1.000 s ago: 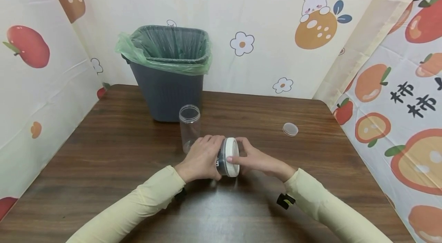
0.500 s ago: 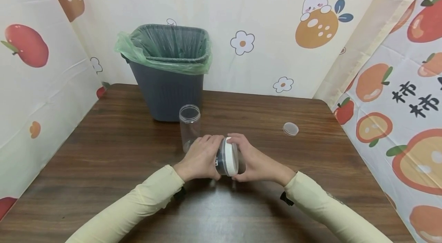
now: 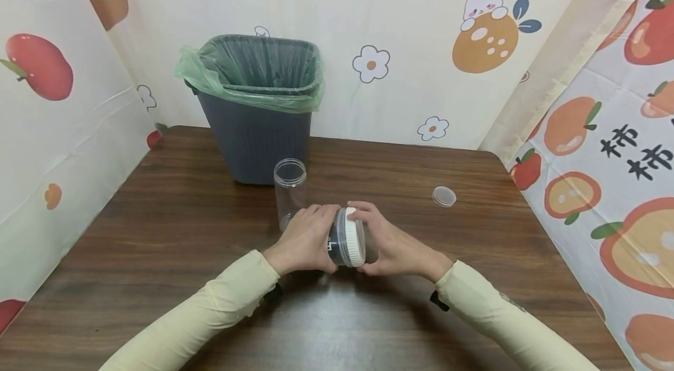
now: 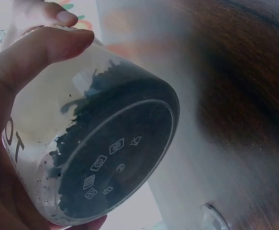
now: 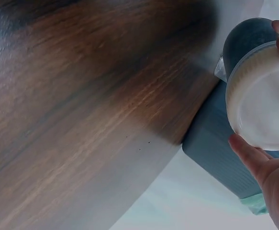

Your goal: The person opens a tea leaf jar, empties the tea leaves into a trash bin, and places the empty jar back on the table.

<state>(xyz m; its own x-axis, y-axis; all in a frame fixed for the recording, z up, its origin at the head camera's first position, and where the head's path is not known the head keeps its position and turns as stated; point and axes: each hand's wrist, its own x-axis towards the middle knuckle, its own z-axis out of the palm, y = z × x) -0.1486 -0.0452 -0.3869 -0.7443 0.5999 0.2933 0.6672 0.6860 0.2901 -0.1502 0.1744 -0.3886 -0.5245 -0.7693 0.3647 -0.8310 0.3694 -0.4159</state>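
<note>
1. Over the brown wooden table [image 3: 337, 324], a clear plastic jar [image 3: 334, 242] is grasped tilted by the left hand [image 3: 304, 239].
2. Its white ribbed lid [image 3: 354, 240] is gripped by the right hand [image 3: 395, 247].
3. Dark contents [image 4: 117, 93] could be spilled by sudden loosening.

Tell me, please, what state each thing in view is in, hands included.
Held jar: tipped sideways, with dark contents
White lid: on the held jar; tightness unclear
Clear jar: upright, uncapped
Clear lid: lying on the table
Bin: open, lined with a green bag
Left hand: gripping the held jar
Right hand: gripping the white lid
</note>
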